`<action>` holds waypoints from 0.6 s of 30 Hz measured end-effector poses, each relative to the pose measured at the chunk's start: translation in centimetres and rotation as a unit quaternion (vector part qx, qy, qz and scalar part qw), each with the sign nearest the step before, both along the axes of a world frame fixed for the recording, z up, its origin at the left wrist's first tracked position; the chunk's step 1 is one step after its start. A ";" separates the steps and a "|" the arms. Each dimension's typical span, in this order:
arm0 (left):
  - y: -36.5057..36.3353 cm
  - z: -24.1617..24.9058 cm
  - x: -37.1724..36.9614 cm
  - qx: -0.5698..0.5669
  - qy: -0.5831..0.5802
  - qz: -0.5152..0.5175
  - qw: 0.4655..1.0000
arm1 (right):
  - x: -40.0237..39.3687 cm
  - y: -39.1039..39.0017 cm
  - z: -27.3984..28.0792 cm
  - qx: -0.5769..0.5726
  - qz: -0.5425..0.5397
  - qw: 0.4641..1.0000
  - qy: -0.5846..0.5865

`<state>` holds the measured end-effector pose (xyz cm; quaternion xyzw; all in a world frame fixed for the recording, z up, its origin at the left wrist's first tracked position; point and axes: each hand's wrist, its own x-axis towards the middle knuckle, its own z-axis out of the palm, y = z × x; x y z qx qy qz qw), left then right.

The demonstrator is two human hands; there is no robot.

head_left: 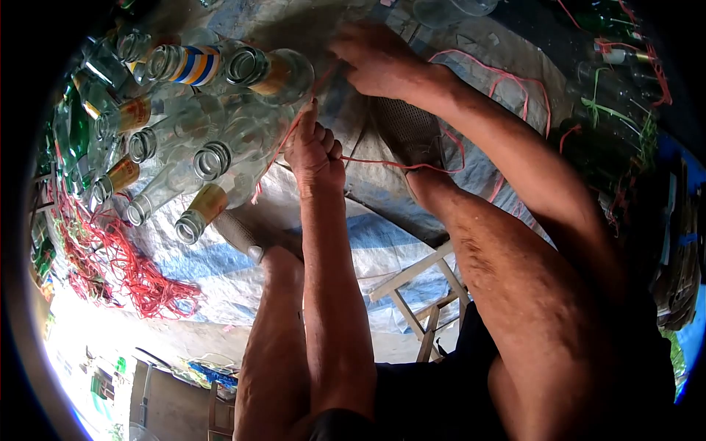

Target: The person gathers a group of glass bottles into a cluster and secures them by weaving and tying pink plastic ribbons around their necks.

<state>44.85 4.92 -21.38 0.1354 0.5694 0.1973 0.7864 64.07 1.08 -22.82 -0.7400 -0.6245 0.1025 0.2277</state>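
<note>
A bundle of clear glass bottles point(180, 121) stands close-packed at the left, mouths toward me, several with orange or striped labels. My left hand point(316, 151) is beside the bundle's right edge, closed on a red plastic string point(382, 161), its index finger pointing up along it. One short end of the string hangs by the bottles; the rest loops away to the right. Beyond it, my right hand point(379, 62) is blurred by motion, its fingers curled where a taut stretch of the string reaches them. The fingertips are not clearly visible.
A tangled heap of red string point(147, 272) lies at the lower left near green bottles point(77, 128). My shod feet rest on a blue-and-white sheet point(368, 231). A stool frame point(412, 279) stands between my legs. More dark bottles point(614, 81) lie at the upper right.
</note>
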 end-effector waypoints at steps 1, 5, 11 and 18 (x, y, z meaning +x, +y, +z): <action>0.0 -0.1 0.0 0.000 -0.002 0.001 1.000 | -0.4 0.4 0.3 -0.028 0.028 0.999 0.001; 0.0 0.0 -0.1 0.010 0.001 -0.006 1.000 | -1.4 0.6 -1.0 -0.080 0.231 0.933 -0.262; 0.1 0.1 0.2 0.007 0.034 -0.008 0.999 | -1.5 0.7 -0.2 -0.174 -0.004 0.969 0.176; 0.3 1.0 0.3 0.008 0.036 0.013 0.999 | -1.3 0.5 0.1 -0.107 0.093 0.988 0.057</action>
